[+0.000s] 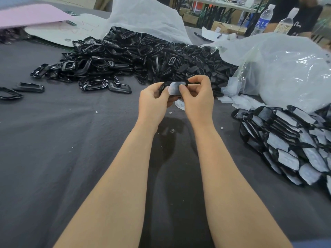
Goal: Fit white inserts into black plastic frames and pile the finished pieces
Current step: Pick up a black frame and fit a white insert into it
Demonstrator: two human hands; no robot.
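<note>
Both hands meet above the middle of the grey cloth. My left hand (153,101) grips the left end of a black plastic frame (163,86). My right hand (197,97) pinches the frame's right end, its thumb pressing a white insert (175,88) that lies against the frame. Most of the frame is hidden by my fingers. A big heap of loose black frames (136,58) lies behind my hands. Loose white inserts (238,101) spill from a bag at the right. The pile of finished pieces (290,140), black with white faces, sits at the right edge.
A clear plastic bag (286,68) bulges at the right; a white bag (146,17) rises behind the heap. Single frames (28,87) lie at far left. Pink sheet (30,15) at back left, water bottles (263,20) and another person at back right.
</note>
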